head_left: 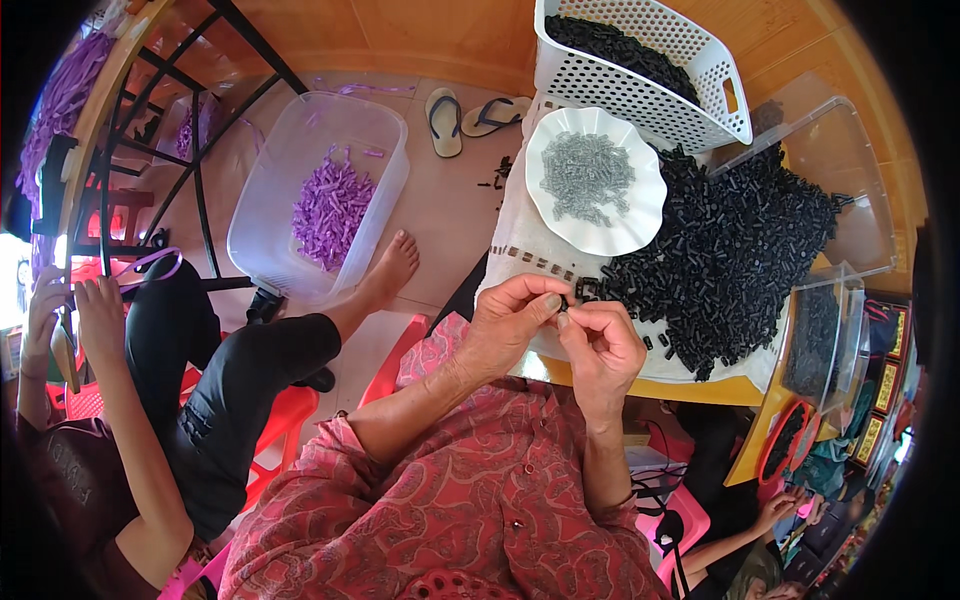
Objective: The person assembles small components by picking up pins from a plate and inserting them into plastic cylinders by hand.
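Note:
My left hand (512, 322) and my right hand (603, 350) meet at the table's near edge, fingertips pinched together. Between them is a small black piece (563, 303), mostly covered by the fingers; I cannot make out its exact shape. Just beyond stands a white scalloped plate (648, 222) bearing a heap of small clear-grey pieces (586, 176). To the right of my hands, a wide pile of short black tube-like pieces (715, 265) spreads over a white cloth (515, 240), with a few loose ones close to my fingers.
A white perforated basket (690, 115) of black pieces stands at the back, clear plastic boxes (880, 215) at the right. On the floor at left sits a clear bin (385, 125) with purple pieces, near flip-flops (445, 122). A person (150, 430) at left handles purple ribbon; another's hands show lower right.

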### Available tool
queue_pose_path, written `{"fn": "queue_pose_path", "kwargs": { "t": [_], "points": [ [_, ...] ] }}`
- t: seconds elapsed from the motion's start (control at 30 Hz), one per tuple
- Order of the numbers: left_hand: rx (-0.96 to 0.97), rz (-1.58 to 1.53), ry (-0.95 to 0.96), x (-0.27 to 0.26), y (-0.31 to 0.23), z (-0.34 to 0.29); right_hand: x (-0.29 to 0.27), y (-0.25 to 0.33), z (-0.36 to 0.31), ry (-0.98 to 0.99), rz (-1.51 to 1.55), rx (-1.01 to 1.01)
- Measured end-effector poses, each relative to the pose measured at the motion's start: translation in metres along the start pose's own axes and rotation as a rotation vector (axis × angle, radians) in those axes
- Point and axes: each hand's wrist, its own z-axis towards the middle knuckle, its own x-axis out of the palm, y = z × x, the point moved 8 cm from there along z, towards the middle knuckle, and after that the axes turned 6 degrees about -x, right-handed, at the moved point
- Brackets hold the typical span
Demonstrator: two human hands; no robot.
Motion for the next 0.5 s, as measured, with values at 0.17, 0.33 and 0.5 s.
{"fn": "queue_pose_path", "kwargs": {
  "t": [0.17, 0.33, 0.5],
  "points": [
    [0.085, 0.246, -0.026, 0.000, -0.008, -0.002, 0.000, 0.003, 0.001, -0.009, -0.058, 0.000],
    [0.007, 0.035, -0.001, -0.001, -0.004, 0.000, -0.001, -0.004, -0.002, -0.021, 0.061, 0.099],
    [-0.027, -0.051, 0.091, 0.001, 0.001, 0.001, -0.004, 0.014, 0.006, 0.052, -0.051, -0.066]
  ]
}}
